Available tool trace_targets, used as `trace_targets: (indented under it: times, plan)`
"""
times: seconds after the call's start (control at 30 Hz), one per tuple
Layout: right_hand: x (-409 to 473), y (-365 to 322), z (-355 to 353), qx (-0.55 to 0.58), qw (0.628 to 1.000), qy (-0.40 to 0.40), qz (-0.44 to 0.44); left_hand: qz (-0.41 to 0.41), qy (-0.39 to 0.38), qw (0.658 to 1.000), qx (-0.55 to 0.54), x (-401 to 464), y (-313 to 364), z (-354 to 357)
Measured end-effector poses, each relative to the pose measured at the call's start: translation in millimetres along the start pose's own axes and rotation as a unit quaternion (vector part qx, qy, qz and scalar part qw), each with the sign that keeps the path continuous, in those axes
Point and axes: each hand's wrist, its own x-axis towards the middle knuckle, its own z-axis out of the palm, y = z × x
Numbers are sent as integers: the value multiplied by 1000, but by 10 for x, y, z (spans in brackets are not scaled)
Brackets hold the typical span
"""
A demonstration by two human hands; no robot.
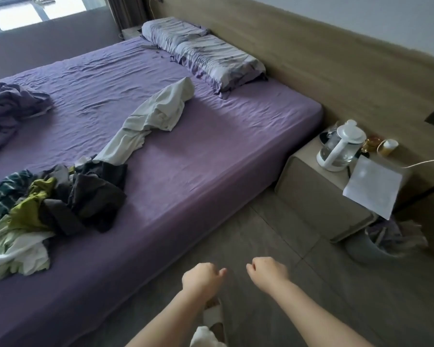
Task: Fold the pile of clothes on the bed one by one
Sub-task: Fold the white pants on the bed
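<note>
A mixed pile of clothes (48, 206) lies on the purple bed (211, 156) near its front left, with dark, green, plaid and white garments tangled together. A pale green garment (150, 116) stretches loose from the pile toward the pillows. My left hand (201, 278) and my right hand (268, 271) hang over the floor beside the bed, both with fingers loosely curled and holding nothing. Neither hand touches any clothing.
A crumpled purple blanket (10, 108) sits at the far left of the bed. Two pillows (206, 53) lie along the wooden headboard. A nightstand (318, 196) carries a white kettle (341, 146) and paper. A bin (381, 244) stands under it.
</note>
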Motion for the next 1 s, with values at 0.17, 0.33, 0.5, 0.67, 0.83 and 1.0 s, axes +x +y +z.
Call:
trace_targets:
  times: [0.17,0.33,0.5,0.67,0.83,1.0]
  plan:
    - [465,-175,-375,-4,1000,23,10,7,8,1000,1,507,-40,-404]
    - [798,-332,-615,-6,1000,25,-4,-1,5,1000,2,838,-48,-688]
    - [1254,-358,-969,-19,999,25,-29,-20,22,999,-12,1215,113,-915]
    - [1751,-224,-1368,-47,997,10,-67,-60,29,997,-46,1598,436,-1149]
    - [2292,69,-1862,-61,993,-8,-106,-111,29,989,-96,1929,922,-1337]
    - [2760,261,-2153,-95,986,-29,-133,-155,23,979,-129,2160,1297,-1456]
